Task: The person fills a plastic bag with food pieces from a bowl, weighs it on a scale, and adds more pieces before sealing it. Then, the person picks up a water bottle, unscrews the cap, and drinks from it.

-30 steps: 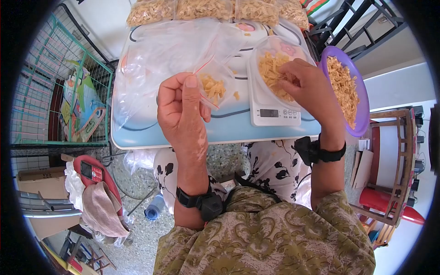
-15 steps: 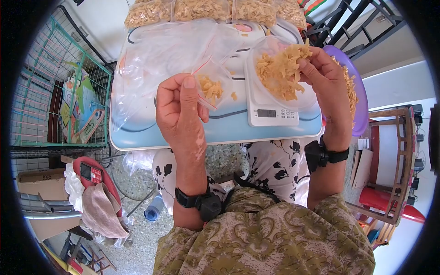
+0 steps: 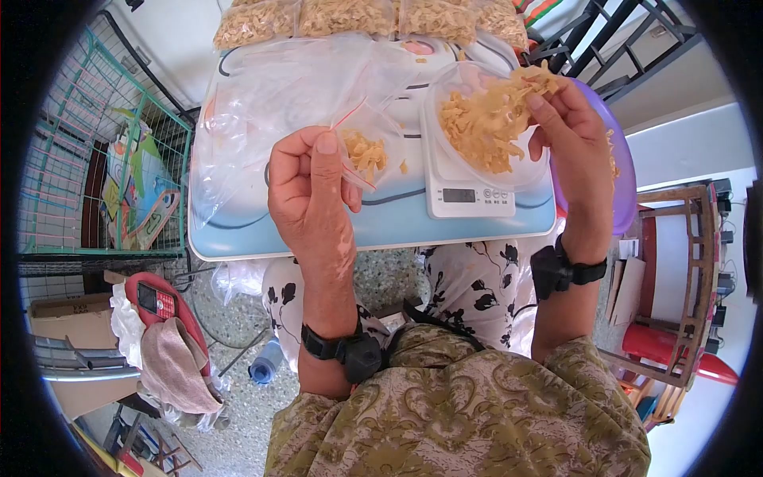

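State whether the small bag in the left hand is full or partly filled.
Partly filled: the small bag holds only a small clump of yellow strips; the rest is clear.

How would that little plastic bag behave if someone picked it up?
Probably floppy: the bag creases and bulges where the left hand pinches its mouth. Likely light, with only a few strips inside. Its glossy film may be slippery.

The left hand (image 3: pixel 310 195) pinches a small bag (image 3: pixel 367 147); the right hand (image 3: pixel 574 147) lifts snack strips (image 3: pixel 534 79).
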Demonstrator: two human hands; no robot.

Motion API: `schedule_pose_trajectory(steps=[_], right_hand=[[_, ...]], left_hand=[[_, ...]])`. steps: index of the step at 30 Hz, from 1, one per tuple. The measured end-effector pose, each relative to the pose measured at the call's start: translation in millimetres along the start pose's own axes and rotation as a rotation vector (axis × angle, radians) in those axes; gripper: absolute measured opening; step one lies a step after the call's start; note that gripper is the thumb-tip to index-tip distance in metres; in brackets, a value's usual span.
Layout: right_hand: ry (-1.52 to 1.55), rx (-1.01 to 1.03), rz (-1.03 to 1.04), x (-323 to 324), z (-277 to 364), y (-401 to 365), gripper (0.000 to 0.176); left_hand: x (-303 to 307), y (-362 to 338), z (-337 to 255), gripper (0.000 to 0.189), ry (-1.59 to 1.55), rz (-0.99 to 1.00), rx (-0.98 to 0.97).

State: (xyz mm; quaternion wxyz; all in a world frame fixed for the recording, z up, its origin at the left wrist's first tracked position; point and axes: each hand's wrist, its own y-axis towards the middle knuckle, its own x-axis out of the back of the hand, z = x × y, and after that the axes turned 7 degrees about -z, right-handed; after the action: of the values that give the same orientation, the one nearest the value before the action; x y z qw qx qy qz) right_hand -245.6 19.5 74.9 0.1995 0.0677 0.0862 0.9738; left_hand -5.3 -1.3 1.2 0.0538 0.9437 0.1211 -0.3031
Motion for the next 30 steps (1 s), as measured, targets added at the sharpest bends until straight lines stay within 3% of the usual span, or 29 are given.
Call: schedule_pose_trajectory(steps=[2,3,9,11,17,30], right_hand=[[-0.331,0.103,-0.040,0,-1,1,0.027],[-0.332,0.105,-0.040,2,-4,3,0.027],[-0.179,0.070,-0.119,1,-7,2,0.024],[0.081,0.032,-0.093,4,-8,3,0.031],[0.493,-0.117,-0.042,20,-10,5,0.033],[0.659,-0.235,0.147,-14,8,-18,0.029]], left_hand=[[-1,-1,-1,0.014,-0.004,0.003,0.001],[-2,-2,-2,0.014,0.001,-0.010,0.023],[-1,-2,-1,0.016,0.001,-0.011,0.022],[2,-1,0,0.017,-0.001,-0.009,0.020],[3,-2,-1,0.013,-0.050,0.036,0.033],[1,-2,1,0.015,-0.010,0.001,0.043]])
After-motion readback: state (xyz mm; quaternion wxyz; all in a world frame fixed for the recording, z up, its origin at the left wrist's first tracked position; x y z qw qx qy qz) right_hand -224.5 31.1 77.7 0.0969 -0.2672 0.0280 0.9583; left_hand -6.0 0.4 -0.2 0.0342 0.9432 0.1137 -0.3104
